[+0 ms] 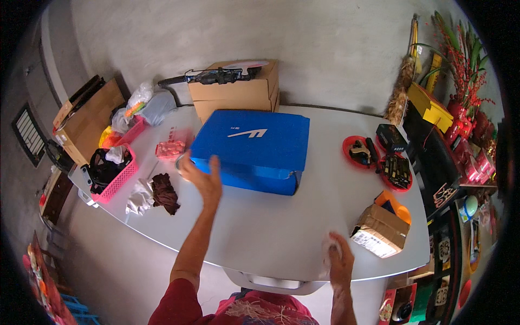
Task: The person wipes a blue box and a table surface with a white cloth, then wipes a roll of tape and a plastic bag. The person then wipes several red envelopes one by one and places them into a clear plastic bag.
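"One grey wall (336,49), one pale table (260,227). Where's the blue box (249,146)?"
"Middle, bare space to the near edge."
"Hands?"
"Left hand (205,180), fingers spread, by the box's left side; right hand (341,261), half curled, near that edge. Can't tell if they hold anything."
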`<action>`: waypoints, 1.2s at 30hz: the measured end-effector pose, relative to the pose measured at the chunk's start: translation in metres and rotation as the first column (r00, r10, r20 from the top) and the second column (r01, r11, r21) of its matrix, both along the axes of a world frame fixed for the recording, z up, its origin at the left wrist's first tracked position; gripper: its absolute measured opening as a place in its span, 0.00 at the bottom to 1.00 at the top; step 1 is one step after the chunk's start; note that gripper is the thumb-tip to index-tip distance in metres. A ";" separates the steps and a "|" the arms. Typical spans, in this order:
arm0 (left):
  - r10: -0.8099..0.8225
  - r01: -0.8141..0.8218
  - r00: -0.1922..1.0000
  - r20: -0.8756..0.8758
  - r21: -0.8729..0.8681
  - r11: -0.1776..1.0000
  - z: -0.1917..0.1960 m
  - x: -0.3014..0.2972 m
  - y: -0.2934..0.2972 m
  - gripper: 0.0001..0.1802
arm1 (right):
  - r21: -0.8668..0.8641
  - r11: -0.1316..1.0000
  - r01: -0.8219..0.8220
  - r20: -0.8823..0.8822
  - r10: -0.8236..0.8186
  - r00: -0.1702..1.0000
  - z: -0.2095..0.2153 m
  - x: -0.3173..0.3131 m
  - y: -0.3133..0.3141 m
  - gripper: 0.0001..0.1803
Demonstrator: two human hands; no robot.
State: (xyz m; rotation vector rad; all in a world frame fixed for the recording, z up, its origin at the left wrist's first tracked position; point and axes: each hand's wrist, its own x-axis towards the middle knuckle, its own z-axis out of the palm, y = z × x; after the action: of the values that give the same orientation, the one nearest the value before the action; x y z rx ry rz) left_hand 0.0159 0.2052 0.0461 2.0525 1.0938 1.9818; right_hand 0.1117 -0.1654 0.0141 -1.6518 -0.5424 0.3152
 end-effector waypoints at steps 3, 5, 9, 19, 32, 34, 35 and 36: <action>0.062 -0.050 0.997 0.054 -0.211 0.976 -0.023 -0.047 0.069 0.35 | 0.212 0.976 0.041 -0.046 -0.032 0.998 0.013 0.025 0.068 0.18; -0.279 0.293 0.956 0.095 -0.416 0.861 -0.022 -0.047 0.078 0.35 | 0.327 0.943 0.059 -0.121 -0.020 0.992 0.013 0.046 0.110 0.18; -0.332 0.312 0.943 0.000 -0.340 0.887 -0.042 -0.043 0.098 0.35 | 0.475 0.878 0.054 -0.179 0.036 0.983 0.012 0.065 0.176 0.20; -0.384 0.425 0.905 0.185 -0.471 0.773 -0.030 -0.040 0.066 0.40 | 0.340 0.930 0.141 -0.132 -0.101 0.986 -0.003 0.081 0.205 0.24; -0.601 0.459 0.799 -0.025 -0.620 0.636 -0.012 -0.132 -0.041 0.46 | 0.314 0.901 0.298 -0.056 -0.296 0.954 0.000 0.011 0.112 0.21; -0.612 0.485 0.791 0.016 -0.626 0.611 -0.009 -0.144 -0.050 0.44 | 0.314 0.894 0.318 -0.050 -0.319 0.947 -0.001 0.001 0.106 0.21; -0.618 0.499 0.785 0.036 -0.629 0.596 -0.009 -0.149 -0.053 0.43 | 0.314 0.891 0.329 -0.047 -0.332 0.942 -0.001 -0.004 0.104 0.22; -0.634 0.537 0.769 0.078 -0.616 0.576 -0.013 -0.154 -0.054 0.41 | 0.327 0.878 0.350 -0.032 -0.360 0.932 0.000 -0.008 0.103 0.23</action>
State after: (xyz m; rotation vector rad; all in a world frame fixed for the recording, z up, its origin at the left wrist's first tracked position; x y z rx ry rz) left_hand -0.1377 0.1511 0.0328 1.8552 0.7568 0.9775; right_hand 0.1034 -0.0627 0.0136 -1.3961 -0.2830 -0.0714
